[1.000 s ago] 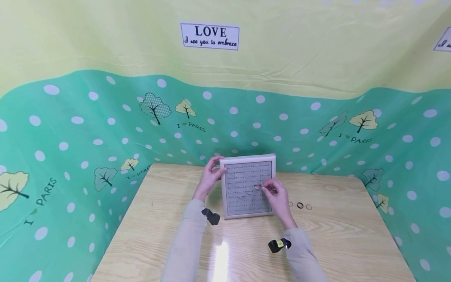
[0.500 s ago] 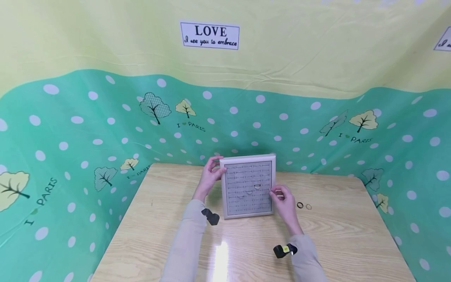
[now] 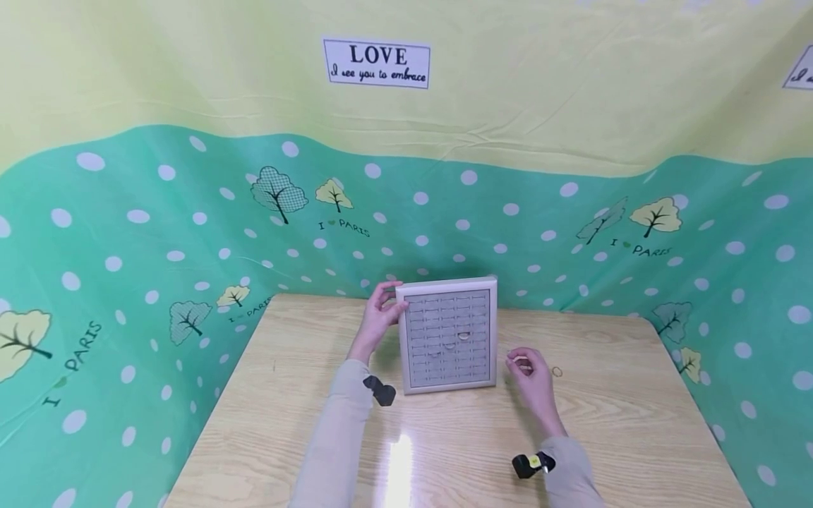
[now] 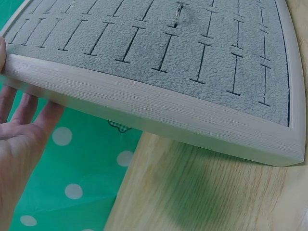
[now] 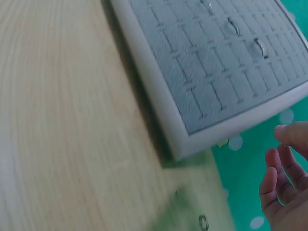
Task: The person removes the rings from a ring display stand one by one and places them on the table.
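A grey ring display tray (image 3: 447, 286) with a pale frame stands propped upright on the table. My left hand (image 3: 376, 321) grips its left edge, with the thumb in front and the other fingers behind (image 4: 25, 108). Three rings sit in the padded slots on a diagonal, the highest ring (image 3: 464, 336) nearest the tray's right side. Right of the tray, my right hand (image 3: 532, 377) hovers over the table with loosely bent fingers, and I see no ring clearly in it. A thin ring (image 3: 557, 372) lies just beyond this hand. In the right wrist view, one ring (image 5: 203, 222) rests on the wood.
The light wooden table (image 3: 267, 423) carries the tray and the loose rings. Behind and at both sides hangs a green and yellow curtain (image 3: 305, 261) with white dots and printed trees. Each wrist wears a small black camera (image 3: 380, 390).
My right hand has left the tray's face and moved right and down to beside the tray, now covering where a pale ring and a black ring lay. The left hand has stayed put.
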The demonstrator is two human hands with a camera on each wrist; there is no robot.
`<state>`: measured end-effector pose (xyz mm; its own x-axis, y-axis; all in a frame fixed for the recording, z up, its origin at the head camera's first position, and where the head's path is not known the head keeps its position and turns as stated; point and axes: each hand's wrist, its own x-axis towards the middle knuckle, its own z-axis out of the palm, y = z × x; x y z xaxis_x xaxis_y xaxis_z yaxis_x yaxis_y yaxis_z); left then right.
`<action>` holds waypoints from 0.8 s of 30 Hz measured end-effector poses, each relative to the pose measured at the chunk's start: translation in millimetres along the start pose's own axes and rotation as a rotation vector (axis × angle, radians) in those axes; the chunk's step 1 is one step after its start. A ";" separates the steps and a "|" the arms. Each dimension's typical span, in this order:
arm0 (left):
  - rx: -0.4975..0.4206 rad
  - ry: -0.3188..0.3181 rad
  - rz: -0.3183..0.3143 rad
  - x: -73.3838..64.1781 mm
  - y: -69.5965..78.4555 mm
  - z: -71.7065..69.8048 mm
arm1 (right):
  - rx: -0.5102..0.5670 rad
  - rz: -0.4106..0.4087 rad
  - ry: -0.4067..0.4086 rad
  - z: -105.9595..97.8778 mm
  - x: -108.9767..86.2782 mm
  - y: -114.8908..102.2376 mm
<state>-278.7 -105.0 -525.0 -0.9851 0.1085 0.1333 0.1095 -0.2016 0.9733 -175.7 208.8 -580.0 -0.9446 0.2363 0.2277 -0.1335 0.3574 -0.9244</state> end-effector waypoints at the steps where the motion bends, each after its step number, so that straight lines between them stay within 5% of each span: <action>1: 0.000 0.000 -0.002 0.1 0.0 0.0 | -0.017 0.002 -0.001 -2.5 -1.1 2.3; 12: 0.021 -0.006 -0.017 1.6 2.1 -2.1 | -0.168 0.101 -0.021 -24.4 -7.7 30.1; 24: 0.014 -0.013 -0.034 2.2 5.1 -1.9 | -0.162 0.102 -0.010 -47.7 -10.3 46.5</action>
<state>-280.6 -107.6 -520.1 -0.9865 0.1281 0.1024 0.0778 -0.1842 0.9798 -157.9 266.1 -610.7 -0.9539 0.2701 0.1312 0.0127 0.4729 -0.8810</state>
